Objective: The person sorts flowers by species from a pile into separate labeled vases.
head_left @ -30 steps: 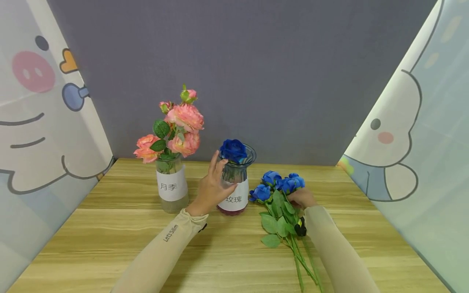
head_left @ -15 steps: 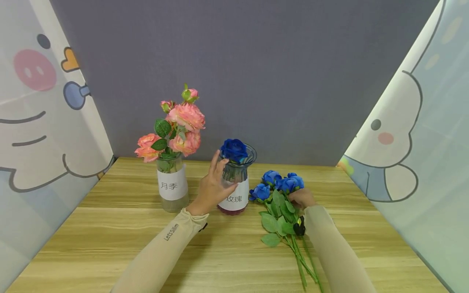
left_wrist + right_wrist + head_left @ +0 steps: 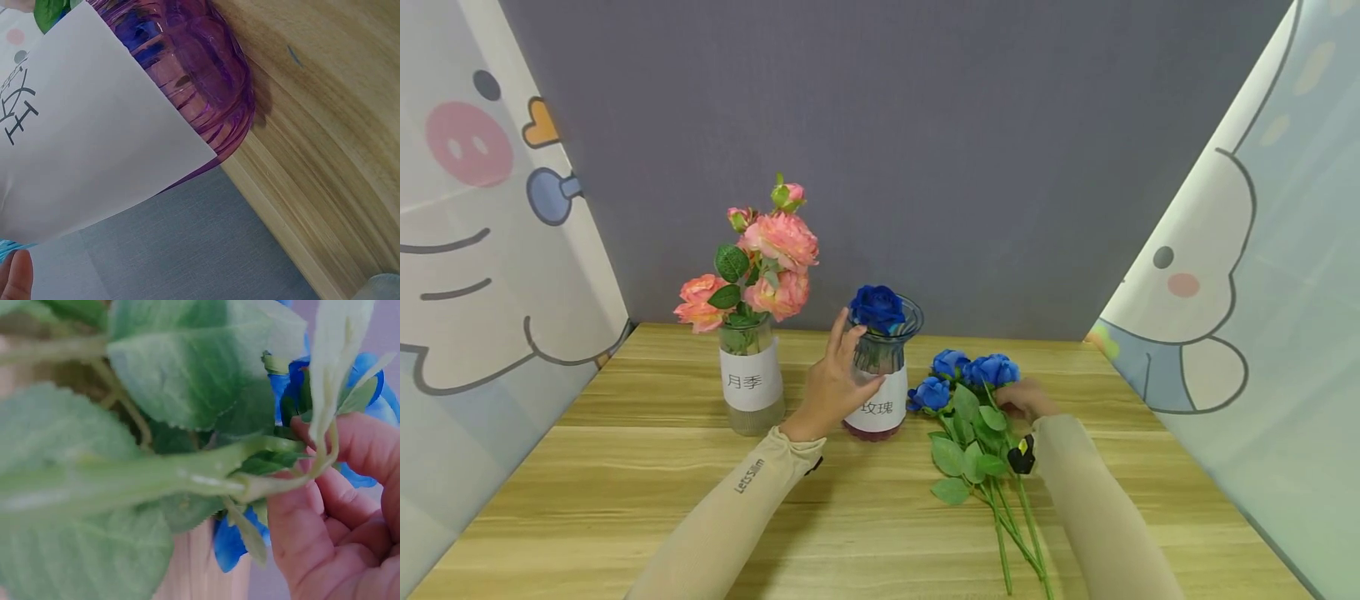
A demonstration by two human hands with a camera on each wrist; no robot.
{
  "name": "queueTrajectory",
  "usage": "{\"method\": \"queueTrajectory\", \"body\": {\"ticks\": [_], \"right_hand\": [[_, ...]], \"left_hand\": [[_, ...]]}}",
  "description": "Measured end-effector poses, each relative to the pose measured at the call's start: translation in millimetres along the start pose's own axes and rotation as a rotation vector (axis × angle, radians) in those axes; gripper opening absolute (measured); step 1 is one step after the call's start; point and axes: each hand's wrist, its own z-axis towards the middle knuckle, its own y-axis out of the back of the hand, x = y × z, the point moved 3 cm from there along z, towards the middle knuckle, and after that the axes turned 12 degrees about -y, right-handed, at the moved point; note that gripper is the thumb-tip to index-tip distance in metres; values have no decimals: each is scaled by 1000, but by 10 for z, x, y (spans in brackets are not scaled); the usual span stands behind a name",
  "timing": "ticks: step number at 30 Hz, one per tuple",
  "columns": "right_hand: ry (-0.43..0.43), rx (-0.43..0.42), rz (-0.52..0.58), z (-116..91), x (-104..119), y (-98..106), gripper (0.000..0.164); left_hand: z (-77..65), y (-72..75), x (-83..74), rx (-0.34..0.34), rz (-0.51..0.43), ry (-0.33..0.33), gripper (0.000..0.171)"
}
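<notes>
A dark grey backdrop (image 3: pixel 887 150) stands behind a wood-grain tabletop (image 3: pixel 625 500). On it, a clear glass vase (image 3: pixel 752 421) holds pink flowers (image 3: pixel 781 242). Well apart, to the right, a bunch of blue roses (image 3: pixel 992 371) lies flat, blooms toward the backdrop and stems toward the person. Between these stands a flared glass vase (image 3: pixel 883 358) with a purple base, one blue rose (image 3: pixel 877 308) upright in its mouth. The left hand (image 3: pixel 835 385) is spread, its fingers extended along that vase's left side and the thumb across its front; how firmly they touch cannot be told. The right hand (image 3: pixel 1028 398) pinches a green stem (image 3: pixel 112 481) of the bunch between thumb and index finger, just below the blooms, leaves crowding beside the grip.
</notes>
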Motion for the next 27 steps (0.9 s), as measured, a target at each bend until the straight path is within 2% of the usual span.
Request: {"method": "queueTrajectory", "body": {"ticks": [10, 19, 27], "right_hand": [[-25, -4, 108, -162, 115, 138, 44], [-34, -6, 134, -257, 173, 318, 18], [-34, 10, 192, -353, 245, 419, 16]], "left_hand": [[11, 2, -2, -1, -1, -2, 84], [8, 0, 18, -16, 3, -17, 86], [6, 4, 16, -18, -12, -21, 86]]}}
